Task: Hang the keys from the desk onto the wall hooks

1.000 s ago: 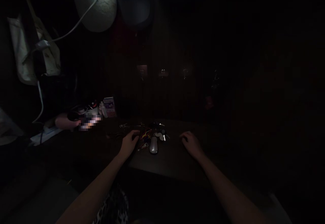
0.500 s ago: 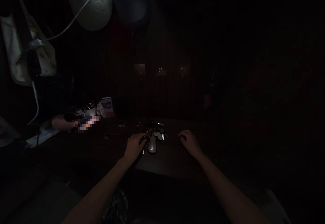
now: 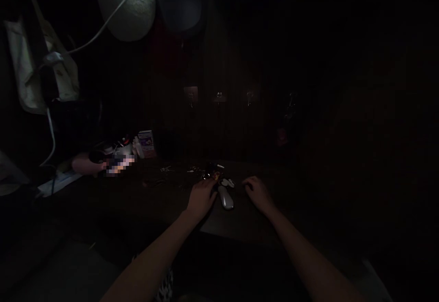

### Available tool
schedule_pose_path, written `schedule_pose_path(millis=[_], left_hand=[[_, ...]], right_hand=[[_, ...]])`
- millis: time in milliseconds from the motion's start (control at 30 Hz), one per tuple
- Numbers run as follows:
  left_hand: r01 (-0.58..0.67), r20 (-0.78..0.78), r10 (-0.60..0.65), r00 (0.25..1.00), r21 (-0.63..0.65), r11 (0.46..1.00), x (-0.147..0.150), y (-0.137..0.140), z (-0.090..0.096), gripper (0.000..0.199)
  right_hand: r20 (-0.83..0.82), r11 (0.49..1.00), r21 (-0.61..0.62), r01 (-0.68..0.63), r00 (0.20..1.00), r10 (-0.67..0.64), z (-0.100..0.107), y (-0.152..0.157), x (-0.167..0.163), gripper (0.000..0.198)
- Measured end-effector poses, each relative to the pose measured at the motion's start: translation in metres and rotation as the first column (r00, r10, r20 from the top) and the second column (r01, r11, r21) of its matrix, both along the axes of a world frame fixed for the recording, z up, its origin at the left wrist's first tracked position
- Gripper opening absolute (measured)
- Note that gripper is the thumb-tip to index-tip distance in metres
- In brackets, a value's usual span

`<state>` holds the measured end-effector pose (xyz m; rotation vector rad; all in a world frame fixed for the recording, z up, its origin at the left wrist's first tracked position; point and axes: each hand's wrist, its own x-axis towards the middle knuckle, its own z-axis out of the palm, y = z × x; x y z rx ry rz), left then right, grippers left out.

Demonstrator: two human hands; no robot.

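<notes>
My left hand [image 3: 201, 198] lies on the dark tabletop with its fingers stretched forward against a small heap of mixed items [image 3: 215, 175]. Right of its thumb is a smooth silver-grey oblong object [image 3: 226, 198], tilted, whose kind I cannot make out. Small pale rounded pieces [image 3: 227, 182] sit just beyond that object. My right hand [image 3: 257, 194] rests on the table to the right of the heap, fingers loosely bent and thumb apart, with nothing visible in it. Dim light hides most details of the heap.
Further left lie a pink rounded object [image 3: 85, 164], white bottles [image 3: 137, 147] and a printed box [image 3: 147, 144]. Small metal pieces [image 3: 166, 169] are scattered left of the heap. Metal hooks [image 3: 219, 95] line the back wall; caps [image 3: 132, 12] and a bag [image 3: 25, 73] hang upper left.
My left hand has slid right, and the heap and silver-grey object have shifted right with it, closer to my right hand. The object has turned askew. My right hand stays nearly still.
</notes>
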<state>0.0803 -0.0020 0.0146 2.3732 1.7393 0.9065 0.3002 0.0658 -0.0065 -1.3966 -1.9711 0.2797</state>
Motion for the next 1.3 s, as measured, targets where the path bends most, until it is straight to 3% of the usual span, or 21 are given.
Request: schedule_pose_path(millis=[167, 467, 700, 900, 1100, 1300], left_hand=[[0.080, 0.114, -0.078, 0.990, -0.011, 0.997, 0.001, 0.005, -0.001, 0.041], [-0.008, 0.358, 0.009, 0.934, -0.005, 1.000, -0.037, 0.007, 0.004, 0.025], [-0.093, 0.308, 0.093, 0.947, -0.015, 0.996, -0.079, 0.004, 0.010, 0.030], [-0.139, 0.129, 0.145, 0.981, -0.051, 0.989, -0.106, 0.004, 0.008, 0.037], [-0.161, 0.071, 0.164, 0.984, -0.046, 0.986, -0.109, 0.005, 0.003, 0.020], [-0.194, 0.020, 0.195, 0.981, -0.030, 0.980, -0.103, 0.004, 0.005, 0.021]], right_hand=[[-0.003, 1.000, 0.002, -0.006, 1.000, 0.006, 0.000, -0.001, 0.000, 0.023], [-0.001, 1.000, -0.009, 0.008, 1.000, -0.008, 0.003, -0.002, -0.001, 0.023], [0.020, 1.000, -0.014, 0.009, 1.000, -0.009, 0.005, -0.004, -0.001, 0.023], [0.009, 1.000, -0.005, -0.004, 1.000, 0.004, 0.004, -0.003, -0.001, 0.023], [-0.033, 1.000, 0.008, 0.002, 0.999, -0.001, 0.003, -0.003, -0.001, 0.023], [-0.038, 1.000, 0.017, -0.002, 0.999, 0.002, 0.002, -0.002, -0.001, 0.023]])
